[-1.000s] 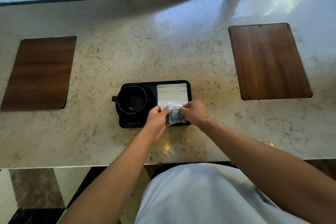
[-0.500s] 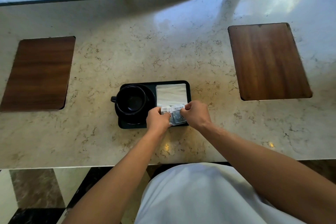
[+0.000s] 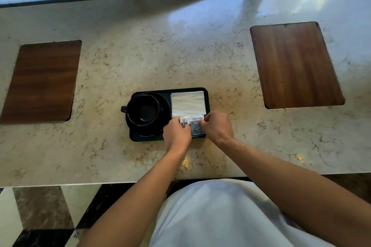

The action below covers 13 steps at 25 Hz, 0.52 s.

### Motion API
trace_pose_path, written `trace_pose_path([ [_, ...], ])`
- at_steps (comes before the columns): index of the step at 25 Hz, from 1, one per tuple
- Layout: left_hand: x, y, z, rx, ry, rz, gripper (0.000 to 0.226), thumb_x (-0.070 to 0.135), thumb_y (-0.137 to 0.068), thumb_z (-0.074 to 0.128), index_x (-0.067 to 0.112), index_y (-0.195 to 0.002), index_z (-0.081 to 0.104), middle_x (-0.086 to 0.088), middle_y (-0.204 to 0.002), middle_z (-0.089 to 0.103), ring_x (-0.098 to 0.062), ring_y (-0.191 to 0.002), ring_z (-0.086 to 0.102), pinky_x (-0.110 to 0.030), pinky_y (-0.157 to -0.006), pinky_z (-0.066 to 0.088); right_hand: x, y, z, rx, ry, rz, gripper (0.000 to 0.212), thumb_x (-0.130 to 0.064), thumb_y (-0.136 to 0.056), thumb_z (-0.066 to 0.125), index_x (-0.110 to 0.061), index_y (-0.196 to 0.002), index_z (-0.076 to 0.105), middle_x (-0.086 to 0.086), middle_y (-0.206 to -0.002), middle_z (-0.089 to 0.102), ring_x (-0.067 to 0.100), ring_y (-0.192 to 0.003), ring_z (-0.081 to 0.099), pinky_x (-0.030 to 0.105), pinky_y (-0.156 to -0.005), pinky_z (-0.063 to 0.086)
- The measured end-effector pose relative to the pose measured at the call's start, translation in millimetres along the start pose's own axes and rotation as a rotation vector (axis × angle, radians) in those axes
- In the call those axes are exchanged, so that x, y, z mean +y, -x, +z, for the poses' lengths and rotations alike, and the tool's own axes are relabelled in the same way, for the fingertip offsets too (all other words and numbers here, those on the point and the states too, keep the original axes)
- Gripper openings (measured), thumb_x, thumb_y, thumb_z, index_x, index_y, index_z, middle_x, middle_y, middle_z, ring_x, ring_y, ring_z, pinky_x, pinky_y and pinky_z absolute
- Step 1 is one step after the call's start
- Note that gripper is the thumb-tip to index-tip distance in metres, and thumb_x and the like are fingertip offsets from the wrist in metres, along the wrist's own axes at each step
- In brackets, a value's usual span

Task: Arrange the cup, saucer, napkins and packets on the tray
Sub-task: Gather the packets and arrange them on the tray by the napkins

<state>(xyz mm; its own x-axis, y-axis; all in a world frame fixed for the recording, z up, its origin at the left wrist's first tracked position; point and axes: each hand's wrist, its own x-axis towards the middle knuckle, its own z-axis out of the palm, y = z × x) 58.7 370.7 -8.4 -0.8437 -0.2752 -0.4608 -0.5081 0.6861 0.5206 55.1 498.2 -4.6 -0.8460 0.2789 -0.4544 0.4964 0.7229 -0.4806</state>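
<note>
Now left hand point(image 3: 177, 132) and right hand point(image 3: 216, 126) pinch packets point(image 3: 195, 124) between them.

There is just one view, from a camera worn on the person's head, looking almost straight down from high above the near edge of the marble worktop point(image 3: 140, 50), wide enough to show its far edge, both arms and some floor point(image 3: 40, 210) below.
</note>
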Motion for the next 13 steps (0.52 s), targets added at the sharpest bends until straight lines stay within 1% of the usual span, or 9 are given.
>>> trace_pose_path([
  [1,-1.6,-0.1,-0.4,-0.010,-0.036,0.015,0.009,0.020,-0.092,0.066,0.012,-0.096,0.066,-0.003,-0.082,0.071,-0.022,-0.078,0.068,-0.041,-0.069,0.058,0.5,0.2,0.4,-0.004,0.012,-0.002,0.033,-0.031,-0.092,0.068,-0.010,-0.066,0.071,0.006,-0.066,0.070,0.022,-0.061,0.068,0.037,-0.062,0.060],
  [3,-5.4,0.6,-0.9,-0.010,-0.100,0.035,0.020,0.024,-0.093,0.066,0.012,-0.109,0.066,-0.003,-0.096,0.071,-0.021,-0.089,0.067,-0.037,-0.076,0.057,1.0,1.3,0.4,0.000,0.050,-0.035,0.031,-0.034,-0.093,0.068,-0.010,-0.075,0.072,0.005,-0.072,0.071,0.022,-0.066,0.067,0.038,-0.065,0.060],
  [4,-8.2,2.2,-0.8,0.010,-0.119,0.048,0.026,0.025,-0.093,0.066,0.012,-0.115,0.065,-0.003,-0.104,0.068,-0.020,-0.094,0.065,-0.034,-0.079,0.054,2.0,1.7,0.5,0.013,0.081,-0.078,0.028,-0.034,-0.094,0.067,-0.010,-0.081,0.072,0.005,-0.078,0.070,0.022,-0.069,0.066,0.039,-0.066,0.059],
  [6,-14.9,8.1,-1.3,0.066,-0.104,0.096,0.034,0.025,-0.093,0.068,0.013,-0.124,0.061,-0.002,-0.116,0.060,-0.015,-0.098,0.058,-0.028,-0.079,0.048,5.5,2.5,1.2,0.042,0.122,-0.179,0.021,-0.033,-0.095,0.066,-0.012,-0.088,0.066,0.004,-0.087,0.066,0.021,-0.075,0.060,0.039,-0.068,0.056],
  [7,-19.0,10.5,-1.6,0.084,-0.097,0.148,0.037,0.025,-0.093,0.069,0.014,-0.126,0.059,-0.001,-0.118,0.056,-0.014,-0.099,0.056,-0.027,-0.079,0.047,7.4,2.7,1.5,0.043,0.121,-0.221,0.019,-0.032,-0.094,0.066,-0.014,-0.090,0.064,0.004,-0.090,0.064,0.020,-0.077,0.058,0.037,-0.068,0.053],
  [9,-28.1,12.6,-1.6,0.075,-0.123,0.297,0.039,0.023,-0.092,0.071,0.014,-0.129,0.059,-0.001,-0.116,0.053,-0.016,-0.103,0.055,-0.029,-0.085,0.051,10.9,3.1,3.1,-0.003,0.113,-0.282,0.019,-0.033,-0.094,0.066,-0.015,-0.099,0.062,0.002,-0.098,0.061,0.019,-0.081,0.058,0.036,-0.072,0.054],
  [11,-34.1,12.0,-1.5,0.041,-0.167,0.426,0.042,0.024,-0.091,0.072,0.014,-0.131,0.061,-0.002,-0.112,0.055,-0.018,-0.105,0.054,-0.031,-0.091,0.051,13.1,3.6,6.0,-0.065,0.123,-0.312,0.026,-0.036,-0.094,0.065,-0.016,-0.111,0.062,0.002,-0.107,0.059,0.020,-0.086,0.061,0.038,-0.077,0.057],
  [13,-36.1,9.7,-0.4,0.021,-0.201,0.501,0.045,0.025,-0.089,0.076,0.014,-0.130,0.063,-0.003,-0.111,0.057,-0.019,-0.104,0.054,-0.032,-0.091,0.051,13.0,3.6,8.7,-0.077,0.131,-0.309,0.030,-0.038,-0.094,0.065,-0.017,-0.116,0.061,0.003,-0.111,0.060,0.020,-0.089,0.062,0.038,-0.079,0.057],
])
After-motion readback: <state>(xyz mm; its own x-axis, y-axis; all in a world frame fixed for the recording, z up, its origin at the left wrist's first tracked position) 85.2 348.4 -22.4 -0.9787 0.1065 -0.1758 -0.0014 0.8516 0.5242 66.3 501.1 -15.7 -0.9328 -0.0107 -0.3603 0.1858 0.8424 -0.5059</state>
